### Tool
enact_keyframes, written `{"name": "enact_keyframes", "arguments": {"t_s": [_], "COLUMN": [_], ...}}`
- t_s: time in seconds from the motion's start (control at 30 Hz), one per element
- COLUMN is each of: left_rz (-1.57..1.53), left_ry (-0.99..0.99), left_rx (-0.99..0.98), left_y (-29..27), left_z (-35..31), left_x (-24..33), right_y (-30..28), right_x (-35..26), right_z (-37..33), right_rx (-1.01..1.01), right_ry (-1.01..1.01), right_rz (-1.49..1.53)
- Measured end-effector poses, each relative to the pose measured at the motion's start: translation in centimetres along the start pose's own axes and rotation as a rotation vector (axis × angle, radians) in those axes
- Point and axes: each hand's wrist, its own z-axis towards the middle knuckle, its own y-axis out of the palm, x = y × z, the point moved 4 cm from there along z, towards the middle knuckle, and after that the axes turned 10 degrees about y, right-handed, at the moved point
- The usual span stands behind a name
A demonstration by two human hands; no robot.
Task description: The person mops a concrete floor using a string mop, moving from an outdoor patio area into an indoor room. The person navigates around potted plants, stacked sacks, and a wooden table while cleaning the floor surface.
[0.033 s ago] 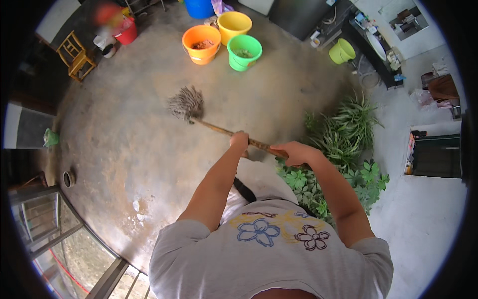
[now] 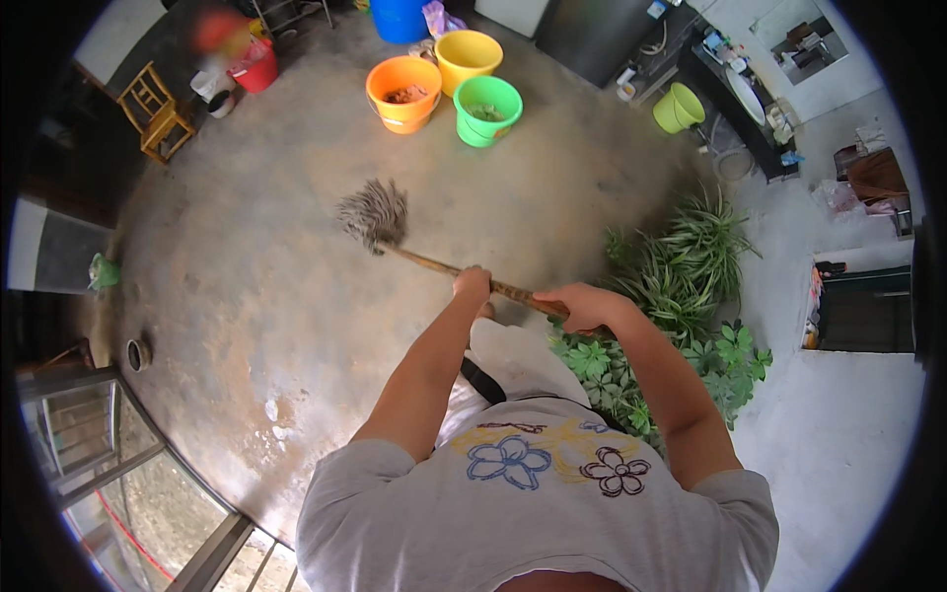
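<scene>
A string mop with a grey, stranded head lies spread on the concrete floor ahead of me. Its wooden handle slants from there back toward my body, down to the right. My left hand is wrapped round the middle of the handle. Higher up the shaft, close to its end, my right hand grips it too. Both forearms reach forward from my grey shirt. The fingers of each hand are partly hidden by the hand itself.
Orange, yellow and green buckets stand together ahead. Leafy potted-looking plants crowd my right side. A lime bucket sits near a washbasin counter. At the far left are a wooden chair and a red bucket.
The mop's strands are splayed a little differently, and its head sits slightly lower and further right in the picture. The buckets show a similar small shift. Both hands keep their grip.
</scene>
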Motion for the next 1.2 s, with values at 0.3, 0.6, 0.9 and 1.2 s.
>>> {"name": "enact_keyframes", "arguments": {"t_s": [0.3,0.6,0.9,1.2], "left_rz": [-0.010,-0.026,-0.096,-0.129], "left_ry": [-0.287,-0.570,-0.578,-0.292], "left_rx": [-0.059,-0.097,0.017,0.016], "left_y": [0.8,5.4,8.4,6.1], "left_z": [-11.6,-11.7,3.2,22.9], "left_x": [-8.1,-8.6,0.7,13.1], "right_y": [4.3,2.2,-8.3,-24.0], "right_x": [-7.8,-6.1,8.7,22.8], "right_z": [4.3,10.1,11.6,6.5], "right_rx": [-0.234,-0.283,-0.206,0.014], "right_ry": [-0.159,-0.271,-0.263,-0.274], "right_rz": [-0.204,-0.419,-0.386,-0.252]}}
